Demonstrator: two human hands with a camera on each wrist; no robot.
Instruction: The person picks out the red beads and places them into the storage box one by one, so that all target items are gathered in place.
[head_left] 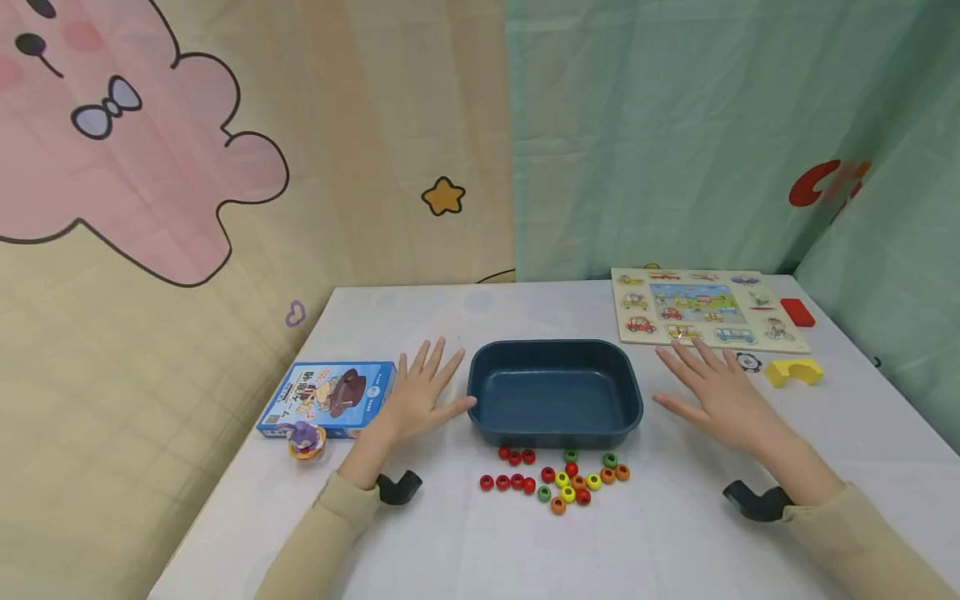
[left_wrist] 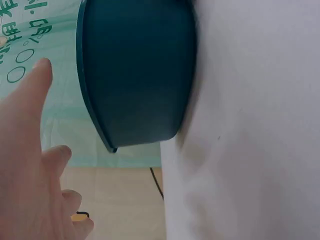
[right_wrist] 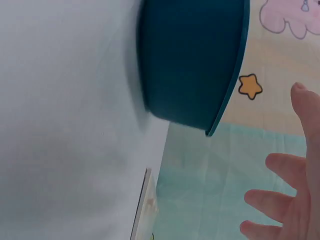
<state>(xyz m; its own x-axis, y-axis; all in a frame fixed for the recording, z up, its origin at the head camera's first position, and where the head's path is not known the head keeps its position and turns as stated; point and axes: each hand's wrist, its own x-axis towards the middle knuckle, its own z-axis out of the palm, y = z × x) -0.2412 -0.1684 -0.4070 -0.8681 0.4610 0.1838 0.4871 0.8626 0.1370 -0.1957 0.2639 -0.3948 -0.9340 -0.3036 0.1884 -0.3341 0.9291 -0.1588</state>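
A dark blue rectangular basin [head_left: 555, 400] stands in the middle of the white table, its inside bare. To its left my left hand [head_left: 420, 396] is spread with fingers straight, the thumb tip close to the rim. On the other side my right hand [head_left: 716, 396] is likewise spread, a small gap from the basin. Both hands hold nothing. In front of the basin lie several loose beads, among them a red bead [head_left: 487, 482], a green bead [head_left: 610, 460], a yellow bead [head_left: 593, 482] and an orange bead [head_left: 558, 506]. Each wrist view shows the basin's outer wall [left_wrist: 137, 75] beside the fingers.
At left lies a blue box [head_left: 330, 396] with a purple figurine [head_left: 303, 437] at its front corner. Back right are a wooden vehicle puzzle board [head_left: 701, 308], a red block [head_left: 797, 312], a yellow arch block [head_left: 793, 372] and a small gear-shaped piece [head_left: 748, 362].
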